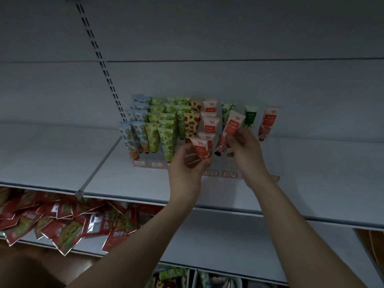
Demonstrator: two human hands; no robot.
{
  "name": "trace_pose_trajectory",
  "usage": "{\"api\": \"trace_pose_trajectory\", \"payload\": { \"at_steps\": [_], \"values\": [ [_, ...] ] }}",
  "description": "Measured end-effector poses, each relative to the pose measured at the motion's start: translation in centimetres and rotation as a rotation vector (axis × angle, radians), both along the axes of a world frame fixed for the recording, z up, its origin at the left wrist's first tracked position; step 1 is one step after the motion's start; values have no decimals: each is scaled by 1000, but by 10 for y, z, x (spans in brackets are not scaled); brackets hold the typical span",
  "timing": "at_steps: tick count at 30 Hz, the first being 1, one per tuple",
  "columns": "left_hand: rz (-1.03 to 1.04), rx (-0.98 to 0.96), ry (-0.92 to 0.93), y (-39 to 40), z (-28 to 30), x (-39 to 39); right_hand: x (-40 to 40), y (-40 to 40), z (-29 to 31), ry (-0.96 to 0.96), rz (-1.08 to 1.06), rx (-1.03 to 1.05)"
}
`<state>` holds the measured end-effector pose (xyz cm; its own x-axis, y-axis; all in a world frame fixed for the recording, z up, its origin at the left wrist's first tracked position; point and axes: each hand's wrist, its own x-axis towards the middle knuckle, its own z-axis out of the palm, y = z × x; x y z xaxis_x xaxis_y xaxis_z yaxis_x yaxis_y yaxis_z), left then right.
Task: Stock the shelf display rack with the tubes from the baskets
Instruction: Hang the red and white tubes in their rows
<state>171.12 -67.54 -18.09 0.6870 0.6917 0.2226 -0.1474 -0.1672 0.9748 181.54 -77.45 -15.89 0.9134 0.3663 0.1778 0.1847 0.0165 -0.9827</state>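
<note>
A clear display rack (230,173) stands on the white shelf (128,183), with rows of upright tubes: blue-orange, green (167,140), red-spotted and white-red ones. My left hand (187,163) grips a white tube with a red label (200,147) at the rack's front, near the white-red column. My right hand (242,142) pinches another white-red tube (231,124), tilted, above the rack's middle. A dark green tube (250,117) and a lone white-red tube (268,123) stand in the right slots.
Red snack packets (52,221) lie heaped on the shelf below at the left. More tubes in a basket (172,275) show at the bottom edge. A slotted upright (99,59) runs up the back panel. The shelf is bare left and right of the rack.
</note>
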Motion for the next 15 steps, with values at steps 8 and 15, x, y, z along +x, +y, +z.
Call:
{"api": "trace_pose_trajectory", "payload": {
  "at_steps": [8, 15],
  "values": [
    [-10, 127, 44, 4, -11, 8, 5, -5, -16, 30, -54, 23],
    [42, 215, 93, 4, -13, 10, 6, -9, -22, 46, -47, 33]
  ]
}}
